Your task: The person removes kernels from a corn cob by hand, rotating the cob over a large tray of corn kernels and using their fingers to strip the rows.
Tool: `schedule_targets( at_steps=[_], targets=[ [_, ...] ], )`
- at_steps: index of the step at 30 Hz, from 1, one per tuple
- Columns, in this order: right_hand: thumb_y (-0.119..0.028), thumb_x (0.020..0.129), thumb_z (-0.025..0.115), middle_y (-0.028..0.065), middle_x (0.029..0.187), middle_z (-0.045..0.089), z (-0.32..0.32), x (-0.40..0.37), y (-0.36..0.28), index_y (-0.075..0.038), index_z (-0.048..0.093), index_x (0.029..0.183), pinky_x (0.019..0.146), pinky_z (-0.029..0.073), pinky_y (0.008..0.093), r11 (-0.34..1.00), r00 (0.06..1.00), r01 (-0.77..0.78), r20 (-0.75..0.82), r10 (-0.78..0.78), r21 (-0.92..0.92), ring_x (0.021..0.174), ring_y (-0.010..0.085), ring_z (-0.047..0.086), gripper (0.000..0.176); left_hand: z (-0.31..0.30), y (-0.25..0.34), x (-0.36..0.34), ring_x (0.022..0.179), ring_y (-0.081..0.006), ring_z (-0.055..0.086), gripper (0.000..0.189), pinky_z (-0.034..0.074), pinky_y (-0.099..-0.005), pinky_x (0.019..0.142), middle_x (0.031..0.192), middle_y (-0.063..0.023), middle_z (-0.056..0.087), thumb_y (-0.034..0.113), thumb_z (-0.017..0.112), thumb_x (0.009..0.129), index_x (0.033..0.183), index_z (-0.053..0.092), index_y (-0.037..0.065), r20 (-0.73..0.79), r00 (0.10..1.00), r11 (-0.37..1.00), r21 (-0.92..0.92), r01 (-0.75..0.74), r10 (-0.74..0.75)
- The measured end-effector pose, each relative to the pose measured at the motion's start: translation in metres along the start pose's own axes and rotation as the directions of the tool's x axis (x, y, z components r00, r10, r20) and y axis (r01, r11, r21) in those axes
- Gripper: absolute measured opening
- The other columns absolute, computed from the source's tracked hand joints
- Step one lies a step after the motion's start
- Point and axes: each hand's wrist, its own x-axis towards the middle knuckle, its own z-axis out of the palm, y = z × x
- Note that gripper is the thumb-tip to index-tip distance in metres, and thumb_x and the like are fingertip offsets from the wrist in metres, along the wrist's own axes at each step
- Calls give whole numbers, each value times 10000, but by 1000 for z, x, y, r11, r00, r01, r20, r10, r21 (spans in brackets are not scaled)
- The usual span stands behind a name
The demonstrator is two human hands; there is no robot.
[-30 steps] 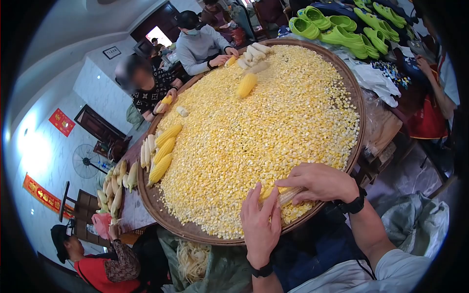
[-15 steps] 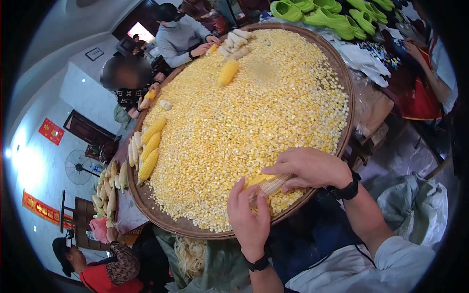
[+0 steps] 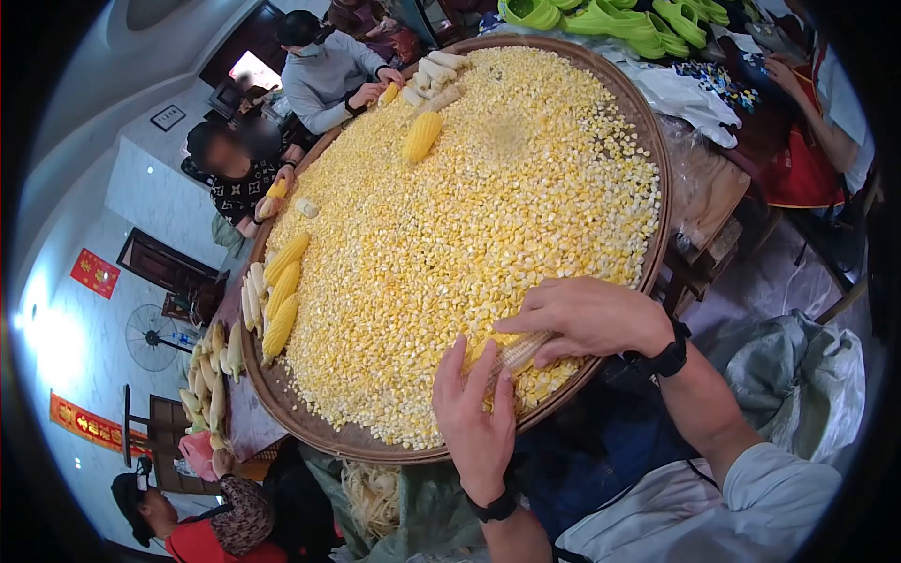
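Filling most of the view, a wide round woven tray [image 3: 310, 427] holds a deep spread of loose yellow kernels [image 3: 469, 216]. At its near right edge you hold a corn cob [image 3: 514, 355] just over the kernels. Your left hand [image 3: 476, 418] has its grip wrapped around the cob's near end, where yellow kernels show. Your right hand [image 3: 587, 319] is closed over the far right end, beside a pale, stripped stretch.

Three whole yellow ears [image 3: 282, 300] lie side by side at the tray's left edge, and another yellow ear [image 3: 421, 136] rests on the kernels far from you. Bare pale cobs [image 3: 434, 73] are piled at the far rim, next to a person in grey [image 3: 324, 75]. Pale ears [image 3: 211, 366] lie on the tabletop left of the tray. Green clogs [image 3: 648, 19] sit beyond the far right rim.
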Motion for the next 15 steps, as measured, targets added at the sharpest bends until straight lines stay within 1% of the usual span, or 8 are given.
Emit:
schedule_targets(
  at_steps=[1,4,7,9,12,15],
  targets=[
    [-245,897,900,156,1145,742,0,0,0,-131,695,1514,942,561,520,1000,1000,3,-4,-3,-2,1131,416,715,661,0,-1,-1,1504,-420,575,437,456,-500,1250,1639,-224,609,121,804,1034,1470,778,102,15,1000,1000,11,-17,17],
    [-243,893,901,157,1133,740,1,0,1,-133,698,1513,940,560,522,1000,1000,7,-11,-7,-1,1126,417,715,662,-1,2,2,1519,-412,564,432,452,-497,1253,1671,-214,590,100,794,1034,1466,786,118,48,997,997,48,-57,55],
    [-243,888,904,159,1122,740,1,0,1,-133,702,1511,940,560,523,1000,1000,10,-14,-10,3,1124,418,716,664,1,-2,1,1545,-443,527,427,388,-567,1289,1687,-183,580,156,778,1051,1476,784,184,62,997,998,18,-55,54],
    [-242,886,906,160,1119,740,1,0,1,-131,705,1509,940,560,522,1000,1000,7,-12,-7,-7,1124,417,717,664,0,-2,1,1546,-431,531,422,389,-569,1289,1688,-168,583,150,779,1048,1468,792,190,60,996,998,3,-59,59],
    [-289,906,904,134,1159,729,0,0,1,-162,693,1561,968,561,492,1000,999,-16,28,16,-18,1125,389,699,700,0,-4,0,1545,-416,539,415,387,-579,1288,1685,-152,590,145,785,1040,1451,805,195,58,996,997,-19,-69,70],
    [-296,905,902,135,1157,725,1,0,2,-162,694,1559,965,560,493,1000,1000,-8,15,8,-16,1121,389,699,699,-2,-5,1,1537,-410,553,409,388,-588,1287,1669,-142,607,141,803,1025,1430,819,196,57,995,996,-25,-86,88]
  ],
)
